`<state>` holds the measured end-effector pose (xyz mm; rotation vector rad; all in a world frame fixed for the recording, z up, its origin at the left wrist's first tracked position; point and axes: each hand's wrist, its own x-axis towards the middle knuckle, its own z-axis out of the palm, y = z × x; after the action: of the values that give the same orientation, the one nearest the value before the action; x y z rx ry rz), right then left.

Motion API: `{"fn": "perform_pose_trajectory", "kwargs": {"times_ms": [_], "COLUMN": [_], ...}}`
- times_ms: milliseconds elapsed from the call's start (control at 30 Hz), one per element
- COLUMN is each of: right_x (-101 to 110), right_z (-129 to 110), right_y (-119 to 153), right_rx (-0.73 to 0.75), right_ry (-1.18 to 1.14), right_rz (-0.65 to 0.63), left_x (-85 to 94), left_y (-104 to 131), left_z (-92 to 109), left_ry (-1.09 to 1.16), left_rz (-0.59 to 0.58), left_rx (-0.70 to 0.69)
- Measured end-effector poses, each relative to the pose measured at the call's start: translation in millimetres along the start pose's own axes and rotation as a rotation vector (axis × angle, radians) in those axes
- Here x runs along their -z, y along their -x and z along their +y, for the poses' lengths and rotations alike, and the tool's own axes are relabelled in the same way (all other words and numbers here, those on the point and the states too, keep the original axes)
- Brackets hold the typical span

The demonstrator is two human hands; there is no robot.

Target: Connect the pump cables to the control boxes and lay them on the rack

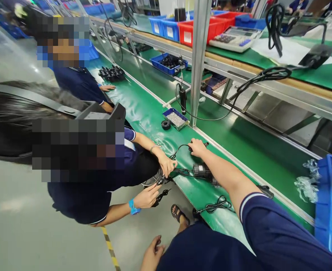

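Observation:
Over the green bench (pixel 219 165), my right hand (pixel 198 147) is wrapped round a slim black object with a cable running from its left end; its exact kind is hidden by my fingers. Just below that hand lies a black cylindrical housing (pixel 201 170) with a pale label and a bundled cable (pixel 182 172). Low in the view, my left hand (pixel 154 250) hangs off the bench near my body, fingers loosely bent and apart, holding nothing. Another coiled black cable (pixel 215 207) rests near the bench edge.
A co-worker's hands (pixel 167 164) handle black cables close to my right hand. Beyond them sit a tray of small metal parts (pixel 175 118), a black tape roll (pixel 166 124) and a hanging black tool (pixel 183 99). A blue bin (pixel 323 203) stands right, beside a metal post (pixel 199 64).

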<state>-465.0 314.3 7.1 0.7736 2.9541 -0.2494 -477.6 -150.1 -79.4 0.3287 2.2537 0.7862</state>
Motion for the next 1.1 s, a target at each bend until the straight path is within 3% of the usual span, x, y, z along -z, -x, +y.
{"fn": "perform_pose_trajectory", "kwargs": {"times_ms": [67,133,233,300,433,533,633,733,800,900,967,1100], "right_x": [-11,-18,-19,-18,-26,-45,-62,-64,-61,-58,-57,-47], "right_z": [7,10,12,10,-15,-46,-62,-48,-27,6,21,32], "right_y": [-4,-6,0,15,95,174,226,237,231,217,211,208], "right_rx": [0.023,0.048,0.065,0.06,-0.057,-0.099,-0.143,-0.277,-0.316,-0.241,-0.157,-0.001], "right_ry": [0.029,0.056,0.087,0.076,-0.114,-0.26,-0.232,-0.091,-0.002,0.096,0.138,0.163], "right_rz": [-0.05,-0.076,-0.062,0.017,0.239,0.165,0.117,0.165,0.093,-0.052,-0.077,-0.132], "left_x": [-14.4,-32.0,-59.5,-74.3,-89.4,-89.3,-84.4,-79.4,-77.5,-78.7,-83.0,-98.0], "left_y": [8,-4,-42,-72,-128,-160,-176,-170,-157,-128,-104,-62], "left_z": [-12,-10,10,27,58,77,86,85,81,74,70,69], "left_ry": [0.03,0.073,0.144,0.194,0.295,0.38,0.461,0.491,0.483,0.456,0.432,0.357], "left_rz": [-0.042,-0.05,-0.023,0.019,0.149,0.207,0.182,0.129,0.096,0.046,0.024,0.04], "left_rx": [-0.007,-0.027,-0.044,-0.048,-0.071,-0.128,-0.194,-0.217,-0.219,-0.233,-0.241,-0.255]}}
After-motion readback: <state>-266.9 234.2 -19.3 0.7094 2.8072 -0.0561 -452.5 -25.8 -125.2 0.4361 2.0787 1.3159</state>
